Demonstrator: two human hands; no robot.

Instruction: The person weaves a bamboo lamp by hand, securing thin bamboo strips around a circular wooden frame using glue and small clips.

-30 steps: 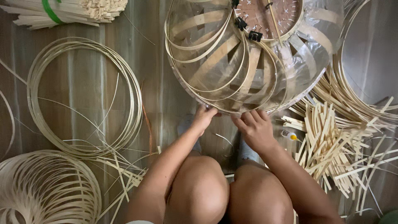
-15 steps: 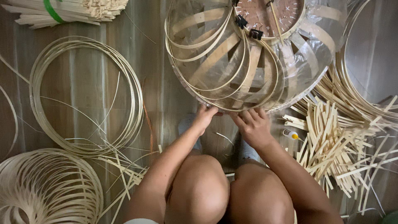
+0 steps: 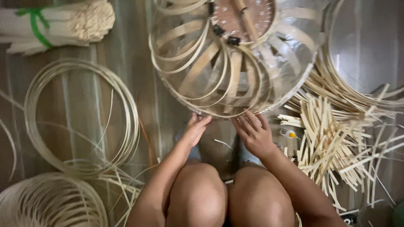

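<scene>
Squatting on the floor (image 3: 168, 113), the person presses the spread fingertips of the left hand (image 3: 197, 128) and right hand (image 3: 253, 133) against the near rim of the bamboo frame (image 3: 229, 59), just ahead.

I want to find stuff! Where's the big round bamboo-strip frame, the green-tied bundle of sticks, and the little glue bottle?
Round bamboo-strip frame (image 3: 219, 80), head view, a curved strip.
Green-tied stick bundle (image 3: 63, 25), head view, its middle.
Small glue bottle (image 3: 288, 134), head view, its body.

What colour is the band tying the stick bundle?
Green band around the pale stick bundle; head view.
</scene>
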